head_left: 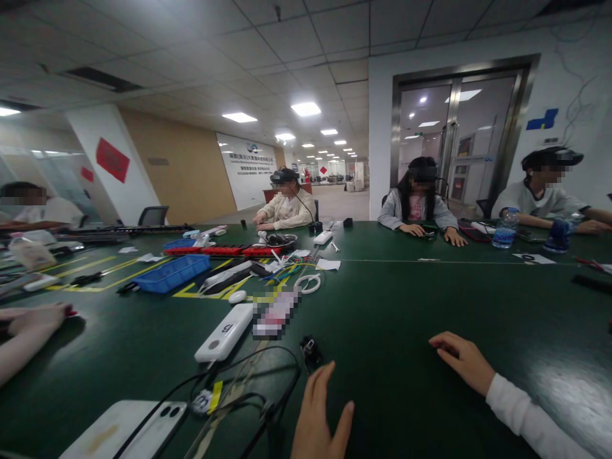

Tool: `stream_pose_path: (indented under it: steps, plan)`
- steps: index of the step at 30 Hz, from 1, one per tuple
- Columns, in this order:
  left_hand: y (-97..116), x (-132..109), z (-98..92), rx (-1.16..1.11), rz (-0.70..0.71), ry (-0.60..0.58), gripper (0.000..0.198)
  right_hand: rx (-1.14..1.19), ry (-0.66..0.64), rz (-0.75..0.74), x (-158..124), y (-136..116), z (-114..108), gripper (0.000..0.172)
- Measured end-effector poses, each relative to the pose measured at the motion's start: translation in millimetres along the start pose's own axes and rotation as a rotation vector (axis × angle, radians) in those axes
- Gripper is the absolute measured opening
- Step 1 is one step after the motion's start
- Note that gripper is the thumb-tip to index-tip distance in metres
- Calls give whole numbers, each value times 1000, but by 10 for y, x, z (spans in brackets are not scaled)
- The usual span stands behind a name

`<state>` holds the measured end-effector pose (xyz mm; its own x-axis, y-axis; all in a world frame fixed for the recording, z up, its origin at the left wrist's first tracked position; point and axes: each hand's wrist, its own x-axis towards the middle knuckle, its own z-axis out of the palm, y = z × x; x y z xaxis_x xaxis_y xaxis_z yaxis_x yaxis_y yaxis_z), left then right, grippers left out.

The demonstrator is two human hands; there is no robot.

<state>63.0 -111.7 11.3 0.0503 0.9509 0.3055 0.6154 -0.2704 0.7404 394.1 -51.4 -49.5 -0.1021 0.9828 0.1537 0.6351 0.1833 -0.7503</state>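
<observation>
My left hand (319,417) rises from the bottom edge with its fingers stretched out and thumb apart, holding nothing. It is just below a small black clip-like part (310,350) on the dark green table (392,306). My right hand (463,360), in a white sleeve, lies flat on the table to the right, palm down and empty. Black cables (253,389) loop left of my left hand, beside a white phone (129,430) and a white oblong device (224,333).
A blue tray (172,273), a red strip (220,250), a white cable coil (308,284) and loose wires lie mid-table. Another person's hand (36,319) rests at the left. Three people sit along the far side; a water bottle (504,228) stands at the right.
</observation>
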Motion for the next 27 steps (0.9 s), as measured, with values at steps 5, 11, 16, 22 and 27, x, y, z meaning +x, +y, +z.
stream_pose_path:
  steps: [5, 11, 16, 22, 27]
  plan:
    - [-206, 701, 83, 623, -92, 40, 81, 72, 80, 3, -34, 96, -102, 25]
    - [-635, 1197, -79, 718, -158, -106, 66, 209, 328, 106, -16, 648, -375, 30]
    - [-517, 1305, -85, 787, -286, -56, 62, 257, 377, 177, 3, 820, -447, 31]
    - [-145, 1143, 189, 1026, -251, 81, 66, 214, 350, 157, 16, 692, -443, 29]
    - [-111, 1075, 210, 1045, -277, 79, 67, 194, 338, 165, 22, 659, -465, 29]
